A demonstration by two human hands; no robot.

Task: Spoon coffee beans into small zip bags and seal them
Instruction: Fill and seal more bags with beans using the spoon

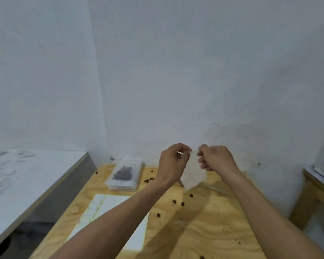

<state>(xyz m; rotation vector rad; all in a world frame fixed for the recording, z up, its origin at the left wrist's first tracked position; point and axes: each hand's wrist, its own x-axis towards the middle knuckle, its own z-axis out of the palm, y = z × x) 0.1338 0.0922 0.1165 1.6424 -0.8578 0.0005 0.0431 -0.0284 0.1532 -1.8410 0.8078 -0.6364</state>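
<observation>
I see my left hand [173, 161] and right hand [216, 158] both pinching the top of a small zip bag [194, 174] up over the wooden table [204, 230]. It looks thin, floppy and light, so I'd grip only the top strip

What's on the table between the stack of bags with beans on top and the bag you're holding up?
In the head view, only scattered coffee beans on bare wooden table lie between the stack and the held bag.
</observation>
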